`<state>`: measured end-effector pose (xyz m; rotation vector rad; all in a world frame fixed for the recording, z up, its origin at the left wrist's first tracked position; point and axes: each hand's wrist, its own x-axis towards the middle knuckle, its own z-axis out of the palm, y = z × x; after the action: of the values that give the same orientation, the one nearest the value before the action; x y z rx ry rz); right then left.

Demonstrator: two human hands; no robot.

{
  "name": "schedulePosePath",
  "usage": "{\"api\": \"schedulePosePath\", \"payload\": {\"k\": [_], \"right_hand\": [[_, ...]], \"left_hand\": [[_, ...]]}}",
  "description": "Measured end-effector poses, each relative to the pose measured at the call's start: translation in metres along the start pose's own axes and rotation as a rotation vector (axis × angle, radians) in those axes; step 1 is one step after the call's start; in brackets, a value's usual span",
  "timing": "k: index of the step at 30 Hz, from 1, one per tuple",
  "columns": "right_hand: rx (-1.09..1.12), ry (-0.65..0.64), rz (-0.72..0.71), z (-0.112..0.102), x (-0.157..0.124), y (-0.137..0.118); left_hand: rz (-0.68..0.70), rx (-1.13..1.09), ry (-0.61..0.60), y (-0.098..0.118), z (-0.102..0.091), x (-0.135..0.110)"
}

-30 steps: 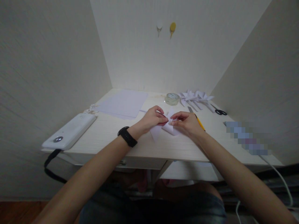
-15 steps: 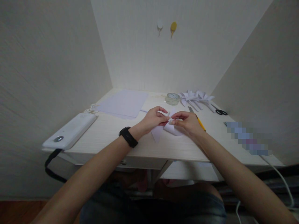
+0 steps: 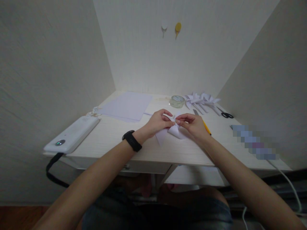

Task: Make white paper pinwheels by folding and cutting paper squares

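A white paper pinwheel [image 3: 177, 131] with folded, curling blades lies at the middle of the desk, between my hands. My left hand [image 3: 161, 122] pinches it near the centre from the left, thumb pressed on the paper. From the right, my right hand [image 3: 193, 124] grips the same centre between thumb and fingertips. The fingers hide most of the pinwheel's middle. Just beyond my right hand lies a yellow utility knife [image 3: 206, 127], partly covered by that hand.
Paper sheets [image 3: 127, 105] lie at the back left. A tape roll [image 3: 177, 101], several finished paper pinwheels [image 3: 202, 101] and black-handled scissors [image 3: 226, 115] are along the back right. A white box-shaped device [image 3: 72, 135] sits left; a blurred-out object [image 3: 254, 142] with a cable is right.
Both hands stay at the pinwheel's centre. The right thumb and fingertips have closed in a little, and the lower blade has shifted slightly.
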<state>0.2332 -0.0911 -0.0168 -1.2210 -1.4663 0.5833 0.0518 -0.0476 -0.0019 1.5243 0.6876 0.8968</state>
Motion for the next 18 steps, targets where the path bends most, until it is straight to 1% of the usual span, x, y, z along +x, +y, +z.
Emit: {"api": "schedulePosePath", "payload": {"k": [5, 10, 12, 18], "right_hand": [[0.015, -0.005, -0.002, -0.0006, 0.0008, 0.0010], [0.076, -0.086, 0.024, -0.0026, 0.0018, -0.0011], [0.091, -0.099, 0.034, -0.0036, 0.0016, -0.0025], [0.170, -0.082, 0.044, -0.0051, 0.0003, -0.0050]], "left_hand": [[0.015, 0.007, 0.003, -0.0031, -0.0013, 0.0008], [0.043, 0.029, 0.035, -0.0050, -0.0025, 0.0029], [0.050, 0.029, 0.037, -0.0049, -0.0030, 0.0032], [-0.004, 0.003, 0.004, 0.0005, -0.0023, 0.0005]]}}
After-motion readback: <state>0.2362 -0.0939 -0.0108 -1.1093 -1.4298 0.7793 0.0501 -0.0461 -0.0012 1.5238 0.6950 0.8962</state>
